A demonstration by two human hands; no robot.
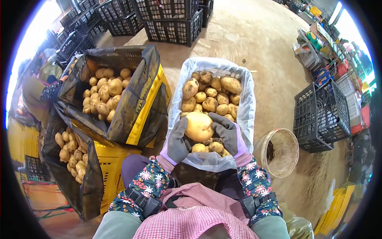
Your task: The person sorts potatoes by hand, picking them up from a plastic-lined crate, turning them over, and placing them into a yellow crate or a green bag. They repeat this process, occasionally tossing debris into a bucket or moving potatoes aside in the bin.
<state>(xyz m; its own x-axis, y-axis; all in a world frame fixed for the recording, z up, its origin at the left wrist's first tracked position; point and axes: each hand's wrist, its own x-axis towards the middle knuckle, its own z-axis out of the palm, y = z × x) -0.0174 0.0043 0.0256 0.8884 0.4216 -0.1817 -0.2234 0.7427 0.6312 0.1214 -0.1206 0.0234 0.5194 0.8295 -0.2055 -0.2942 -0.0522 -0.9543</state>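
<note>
A large pale potato [199, 126] is held up between my two gloved hands, above a crate lined with white plastic [183, 85]. My left hand [177, 140], in a dark grey glove with a purple cuff, grips the potato's left side. On its right side, the fingers of my right hand [226, 133] press against it. Below lie several smaller potatoes [211, 104], some with dark soil on their skins. The held potato hides part of those beneath it.
To the left stand yellow crates [145, 113] with black liners, holding potatoes [104, 93]. A dirty white bucket [284, 153] is right of the lined crate, near black crates [322, 115]. More stacked black crates [169, 30] stand ahead. A person [36, 95] is at far left.
</note>
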